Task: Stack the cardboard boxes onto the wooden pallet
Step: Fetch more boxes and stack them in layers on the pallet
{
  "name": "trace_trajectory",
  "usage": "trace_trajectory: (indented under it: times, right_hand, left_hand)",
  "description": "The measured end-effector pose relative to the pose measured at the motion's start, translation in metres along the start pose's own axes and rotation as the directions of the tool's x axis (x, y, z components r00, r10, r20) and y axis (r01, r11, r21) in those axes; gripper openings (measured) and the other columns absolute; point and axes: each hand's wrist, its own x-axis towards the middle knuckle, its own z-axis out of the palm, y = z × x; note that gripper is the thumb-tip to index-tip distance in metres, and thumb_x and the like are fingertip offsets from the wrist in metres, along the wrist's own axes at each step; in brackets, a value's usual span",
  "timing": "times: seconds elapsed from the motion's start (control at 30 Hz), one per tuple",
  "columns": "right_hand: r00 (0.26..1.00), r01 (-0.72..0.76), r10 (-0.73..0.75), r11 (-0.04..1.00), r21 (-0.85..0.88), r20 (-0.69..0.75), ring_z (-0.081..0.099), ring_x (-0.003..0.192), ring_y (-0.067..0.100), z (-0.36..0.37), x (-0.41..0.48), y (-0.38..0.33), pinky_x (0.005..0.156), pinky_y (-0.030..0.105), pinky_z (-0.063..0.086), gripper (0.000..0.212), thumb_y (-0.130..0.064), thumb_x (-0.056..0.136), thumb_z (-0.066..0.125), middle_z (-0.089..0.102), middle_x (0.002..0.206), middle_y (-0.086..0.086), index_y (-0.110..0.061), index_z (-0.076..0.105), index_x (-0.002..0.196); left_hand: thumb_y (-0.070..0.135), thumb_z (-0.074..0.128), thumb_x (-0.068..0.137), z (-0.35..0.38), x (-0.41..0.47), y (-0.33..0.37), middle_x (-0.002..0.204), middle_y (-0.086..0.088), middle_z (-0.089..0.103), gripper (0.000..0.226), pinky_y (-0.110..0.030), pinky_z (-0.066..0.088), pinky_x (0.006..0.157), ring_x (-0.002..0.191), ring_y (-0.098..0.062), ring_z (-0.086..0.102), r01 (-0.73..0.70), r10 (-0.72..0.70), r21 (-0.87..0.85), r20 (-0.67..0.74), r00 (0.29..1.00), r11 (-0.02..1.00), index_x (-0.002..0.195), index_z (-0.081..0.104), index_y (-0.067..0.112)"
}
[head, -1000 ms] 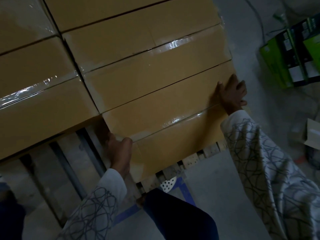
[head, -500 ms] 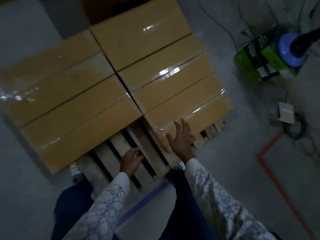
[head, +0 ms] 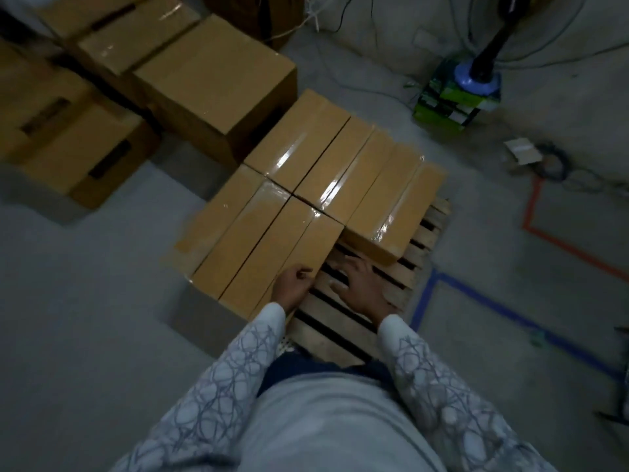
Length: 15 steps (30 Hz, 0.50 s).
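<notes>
Tan boxes [head: 306, 199] fill the pallet [head: 340, 318], glossy clear tape flashing white down their tops. The slats are pale wood with black gaps between. Sleeves [head: 231, 376] come in light grey, scribbled all over with dark blue-grey looping lines. The floor [head: 85, 301] is dull grey, with blue tape [head: 422, 301] and orange tape [head: 531, 206] on it. A bright green box [head: 442, 107] carries white and black labels under a blue fan base [head: 473, 80]. Bigger brown cartons [head: 211, 80] show dark slots.

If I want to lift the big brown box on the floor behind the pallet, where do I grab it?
Probably low at the two corners of its near face, coming from the bare floor there. The big box is wide, its taped top is flat with nothing to hold, and other boxes crowd its left.
</notes>
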Motion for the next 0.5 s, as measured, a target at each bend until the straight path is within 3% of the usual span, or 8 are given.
trace_trajectory:
  times: [0.07, 0.2, 0.37, 0.5]
  right_hand:
    - [0.999, -0.015, 0.015, 1.000, 0.024, -0.028, 0.035, 0.145, 0.029, 0.012, -0.019, -0.026, 0.114, 0.047, 0.036, 0.048, -0.049, 0.096, 0.065, 0.047, 0.154, 0.007, -0.026, 0.062, 0.138]
    - [1.000, -0.029, 0.029, 0.997, 0.077, 0.000, 0.047, 0.136, 0.028, 0.043, -0.048, -0.055, 0.107, 0.050, 0.044, 0.058, -0.065, 0.089, 0.056, 0.059, 0.141, 0.004, -0.030, 0.063, 0.134]
    - [0.997, -0.037, 0.059, 0.931, 0.363, -0.048, 0.063, 0.113, 0.019, 0.107, -0.100, -0.110, 0.090, 0.033, 0.051, 0.039, -0.041, 0.100, 0.064, 0.066, 0.130, 0.003, -0.022, 0.064, 0.134]
    - [1.000, 0.022, -0.023, 0.898, 0.440, -0.004, 0.061, 0.104, 0.010, 0.165, -0.145, -0.168, 0.082, 0.026, 0.047, 0.035, -0.035, 0.102, 0.063, 0.069, 0.127, 0.001, -0.019, 0.064, 0.133]
  left_hand:
    - [0.020, 0.067, 0.086, -0.018, -0.019, -0.010, 0.103, 0.000, 0.073, 0.023, -0.038, 0.058, 0.089, 0.097, -0.018, 0.069, -0.052, 0.051, 0.015, 0.021, 0.998, 0.999, 0.108, 0.071, 0.028]
    - [0.012, 0.064, 0.093, -0.050, -0.059, -0.036, 0.099, -0.002, 0.073, 0.024, -0.019, 0.049, 0.065, 0.087, -0.014, 0.069, -0.109, 0.109, -0.017, 0.028, 0.994, 0.994, 0.117, 0.069, 0.016]
    - [0.015, 0.065, 0.095, -0.096, -0.109, -0.104, 0.099, -0.003, 0.075, 0.021, -0.029, 0.055, 0.070, 0.089, -0.018, 0.071, -0.112, 0.109, -0.091, -0.039, 0.993, 0.989, 0.114, 0.069, 0.021]
    - [0.013, 0.063, 0.096, -0.136, -0.158, -0.168, 0.100, -0.003, 0.074, 0.019, -0.029, 0.053, 0.071, 0.086, -0.017, 0.071, -0.066, 0.058, -0.152, -0.058, 0.997, 0.986, 0.114, 0.068, 0.020]
